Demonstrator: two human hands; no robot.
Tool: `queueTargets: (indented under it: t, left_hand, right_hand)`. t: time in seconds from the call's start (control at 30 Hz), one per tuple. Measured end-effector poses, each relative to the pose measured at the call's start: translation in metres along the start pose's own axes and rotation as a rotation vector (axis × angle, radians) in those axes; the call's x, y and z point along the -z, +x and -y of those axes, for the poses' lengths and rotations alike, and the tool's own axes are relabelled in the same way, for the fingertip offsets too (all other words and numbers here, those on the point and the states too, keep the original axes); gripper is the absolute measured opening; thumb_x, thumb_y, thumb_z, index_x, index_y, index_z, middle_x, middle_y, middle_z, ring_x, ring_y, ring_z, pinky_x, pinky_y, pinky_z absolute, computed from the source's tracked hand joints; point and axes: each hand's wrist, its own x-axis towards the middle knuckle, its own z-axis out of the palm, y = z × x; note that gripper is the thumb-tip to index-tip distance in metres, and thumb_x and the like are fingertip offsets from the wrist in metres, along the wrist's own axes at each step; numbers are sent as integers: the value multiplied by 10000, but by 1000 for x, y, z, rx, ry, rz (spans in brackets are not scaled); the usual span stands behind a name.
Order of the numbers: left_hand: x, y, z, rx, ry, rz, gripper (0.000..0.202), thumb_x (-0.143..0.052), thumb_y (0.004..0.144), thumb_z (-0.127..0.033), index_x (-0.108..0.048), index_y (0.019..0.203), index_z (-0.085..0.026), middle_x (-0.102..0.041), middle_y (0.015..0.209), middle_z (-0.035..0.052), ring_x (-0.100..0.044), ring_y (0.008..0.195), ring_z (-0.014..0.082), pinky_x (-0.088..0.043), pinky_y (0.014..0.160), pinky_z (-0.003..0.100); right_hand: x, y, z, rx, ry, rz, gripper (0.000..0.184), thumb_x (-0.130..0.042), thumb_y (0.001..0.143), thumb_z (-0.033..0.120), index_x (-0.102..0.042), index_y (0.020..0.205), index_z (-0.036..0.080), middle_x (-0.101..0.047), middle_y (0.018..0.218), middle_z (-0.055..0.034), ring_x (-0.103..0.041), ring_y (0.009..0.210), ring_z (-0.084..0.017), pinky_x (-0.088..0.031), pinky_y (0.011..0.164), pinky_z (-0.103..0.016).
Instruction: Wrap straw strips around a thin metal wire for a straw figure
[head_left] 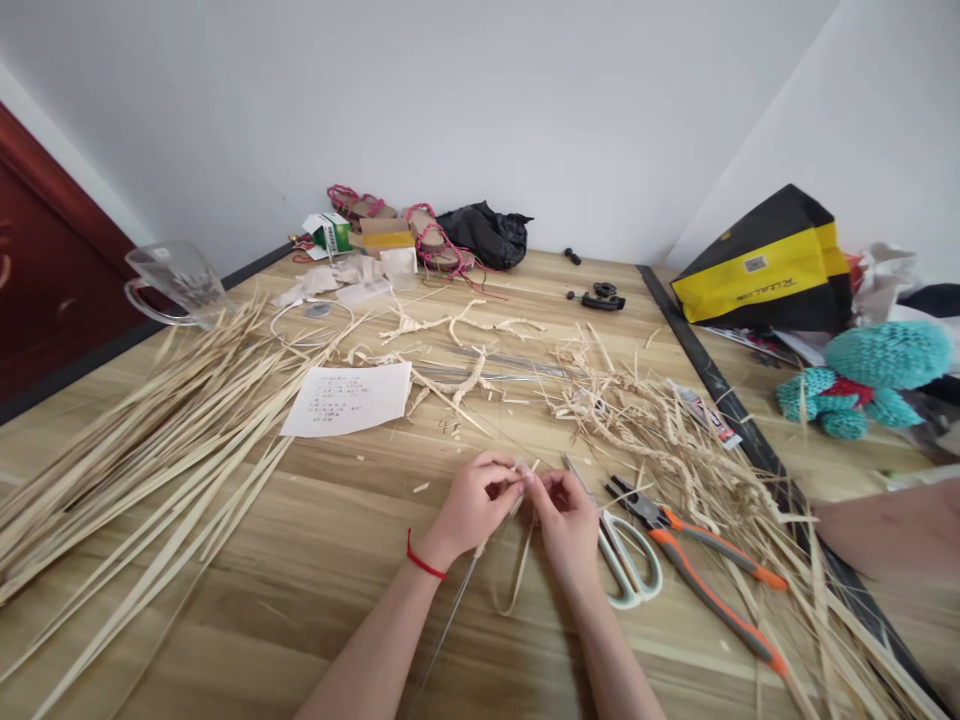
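Note:
My left hand (480, 505) and my right hand (566, 520) meet above the middle of the table, both closed, thumbs and fingertips pinched together. Between them they grip a pale straw strip (519, 580), whose loose part hangs in a curve below. A thin metal wire (454, 605) slants down toward me from under my left hand, partly wrapped in straw near the fingers. The exact spot under the fingertips is hidden. Right beside my right hand lie white-handled scissors (636, 575), and further right, pliers (679, 545) with orange and grey grips.
Long straw strips (172, 440) spread on the left, near a glass mug (176, 280). A handwritten paper (349, 400) and braided straw pieces (469, 380) lie ahead. Tangled straw (660, 420) covers the right. Another person's arm (892, 530) rests at the right edge, below a turquoise figure (889, 355).

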Motion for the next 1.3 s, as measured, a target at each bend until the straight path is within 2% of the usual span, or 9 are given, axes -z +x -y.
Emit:
queueTargets:
  t: [0.23, 0.4, 0.63, 0.77, 0.87, 0.93, 1.03, 1.17, 1.3]
  left_hand:
    - [-1, -2, 1, -110, 66, 63, 186, -535, 819, -204, -711, 865, -170, -617, 974, 82, -581, 892, 153, -463, 806, 279]
    - [0, -3, 1, -89, 62, 64, 237, -538, 818, -228, -698, 989, -193, -619, 1013, 87, -574, 969, 169, -456, 863, 294]
    - [7, -1, 1, 62, -111, 120, 260, -559, 789, -199, -693, 1012, -193, -593, 1148, 110, -558, 1058, 214, -481, 863, 314]
    - [12, 2, 3, 220, -429, 190, 365, -561, 787, -162, -614, 1148, -178, -605, 1178, 113, -631, 935, 208, -500, 854, 365]
    - [15, 5, 4, 346, -666, 135, 510, -626, 741, -125, -532, 1237, -195, -582, 1224, 110, -648, 914, 205, -491, 878, 385]
    - [17, 6, 5, 409, -790, 98, 574, -672, 708, -112, -516, 1250, -211, -575, 1237, 105, -648, 928, 204, -473, 908, 383]
    - [19, 6, 4, 477, -910, 80, 509, -709, 680, -105, -586, 1170, -173, -619, 1175, 105, -631, 975, 198, -454, 927, 314]
    - [21, 5, 5, 534, -922, 104, 333, -718, 693, -153, -673, 1022, -120, -668, 1082, 111, -616, 993, 161, -448, 885, 194]
    - [21, 4, 4, 574, -892, 126, 293, -737, 677, -181, -696, 959, -116, -694, 1016, 109, -623, 962, 147, -452, 863, 171]
  right_hand:
    - [2, 0, -2, -14, -58, 12, 313, -598, 752, 473, -548, 697, 169, -546, 580, 9, -496, 520, -139, -403, 495, -254]
    - [4, 1, -2, 1, -85, 16, 304, -568, 770, 476, -552, 734, 175, -593, 638, -14, -555, 561, -165, -452, 538, -279]
    - [4, 3, -4, -58, -78, 22, 333, -562, 767, 506, -567, 760, 173, -619, 643, -30, -575, 548, -180, -470, 522, -297]
    - [4, 3, -5, -77, 16, 5, 331, -581, 759, 507, -561, 763, 176, -583, 592, 5, -514, 466, -139, -423, 462, -265]
    - [5, 4, -5, -115, 190, -9, 331, -602, 745, 508, -548, 753, 181, -529, 529, 41, -436, 405, -103, -350, 407, -231]
    - [6, 5, -5, -141, 305, -7, 332, -618, 734, 504, -548, 742, 180, -555, 552, 36, -402, 395, -84, -312, 397, -218]
    - [7, 7, -6, -162, 423, 3, 305, -662, 713, 463, -566, 743, 175, -590, 584, 25, -403, 418, -72, -304, 421, -208]
    - [10, 10, -6, -174, 541, 6, 251, -710, 691, 391, -605, 756, 172, -570, 578, 33, -431, 475, -71, -341, 474, -195]
    - [15, 13, -4, -229, 637, 82, 247, -748, 652, 359, -638, 760, 166, -575, 607, 19, -453, 510, -75, -377, 503, -193]
